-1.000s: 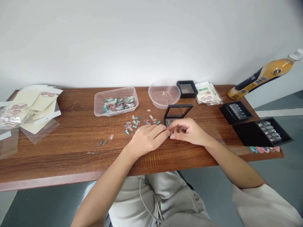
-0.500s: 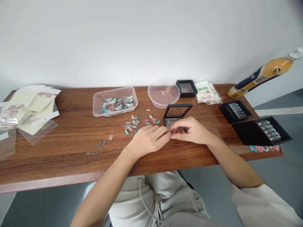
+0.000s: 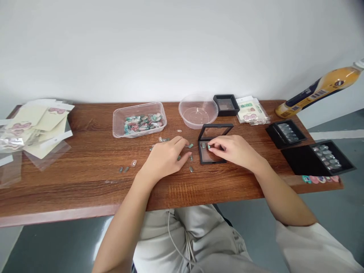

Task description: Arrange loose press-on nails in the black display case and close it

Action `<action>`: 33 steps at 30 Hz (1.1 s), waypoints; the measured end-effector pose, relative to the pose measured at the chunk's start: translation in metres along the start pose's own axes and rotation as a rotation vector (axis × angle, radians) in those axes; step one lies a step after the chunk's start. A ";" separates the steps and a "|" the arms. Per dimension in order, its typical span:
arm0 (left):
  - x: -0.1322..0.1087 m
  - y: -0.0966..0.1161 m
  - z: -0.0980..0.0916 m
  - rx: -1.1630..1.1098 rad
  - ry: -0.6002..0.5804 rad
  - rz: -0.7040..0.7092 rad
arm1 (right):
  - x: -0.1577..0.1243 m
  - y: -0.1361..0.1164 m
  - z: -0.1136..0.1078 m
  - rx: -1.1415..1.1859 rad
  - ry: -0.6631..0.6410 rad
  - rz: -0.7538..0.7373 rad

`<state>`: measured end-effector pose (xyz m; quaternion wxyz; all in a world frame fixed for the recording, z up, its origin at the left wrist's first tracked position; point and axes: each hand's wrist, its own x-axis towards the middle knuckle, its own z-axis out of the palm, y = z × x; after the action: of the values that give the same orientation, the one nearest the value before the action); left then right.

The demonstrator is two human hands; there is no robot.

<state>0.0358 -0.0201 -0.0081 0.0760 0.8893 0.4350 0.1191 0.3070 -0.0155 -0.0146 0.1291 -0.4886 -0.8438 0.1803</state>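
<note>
My right hand (image 3: 231, 148) hangs over an open black display box (image 3: 202, 157) with a clear hinged lid (image 3: 216, 132), its fingertips pinching a small teal press-on nail (image 3: 209, 147) just above the base. One similar nail lies in the box near those fingertips. My left hand (image 3: 165, 155) rests on the wooden table (image 3: 85, 189) with its fingers loosely apart, among scattered loose nails (image 3: 191, 159). It holds nothing that I can see, and it hides some of the nails.
A clear plastic tub (image 3: 119, 125) of mixed nails and a clear round bowl (image 3: 198, 110) stand behind the hands. Nail-filled black boxes (image 3: 318, 159) sit at right, near a bottle (image 3: 321, 87). Packaged cards (image 3: 36, 129) lie at left.
My left hand has moved left, away from the box, and its fingers have parted. My right hand has shifted over the box base, and more loose nails show near the box.
</note>
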 end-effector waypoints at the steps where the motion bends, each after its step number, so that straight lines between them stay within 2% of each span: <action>1: 0.000 -0.001 -0.001 -0.009 -0.036 0.001 | 0.001 0.001 0.001 -0.034 -0.014 0.003; 4: 0.000 0.000 0.002 -0.018 -0.126 0.025 | 0.002 0.000 0.003 -0.084 -0.032 0.012; 8: 0.003 0.004 0.010 0.016 -0.186 0.073 | 0.002 -0.001 0.003 -0.111 -0.009 0.036; 21: 0.003 0.006 0.016 0.027 -0.191 0.132 | 0.004 -0.003 0.005 -0.206 -0.014 0.057; 25: 0.003 0.005 0.017 0.035 -0.154 0.150 | 0.003 -0.002 0.005 -0.206 -0.007 0.045; 29: 0.003 0.005 0.018 0.005 -0.066 0.176 | 0.002 0.000 0.005 -0.174 0.038 0.026; 33: 0.002 0.007 0.015 -0.063 0.094 0.179 | -0.001 -0.003 0.003 0.056 0.117 -0.019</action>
<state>0.0461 -0.0231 -0.0210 0.0727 0.9152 0.3528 0.1807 0.3039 -0.0187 -0.0159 0.1938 -0.4864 -0.8341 0.1737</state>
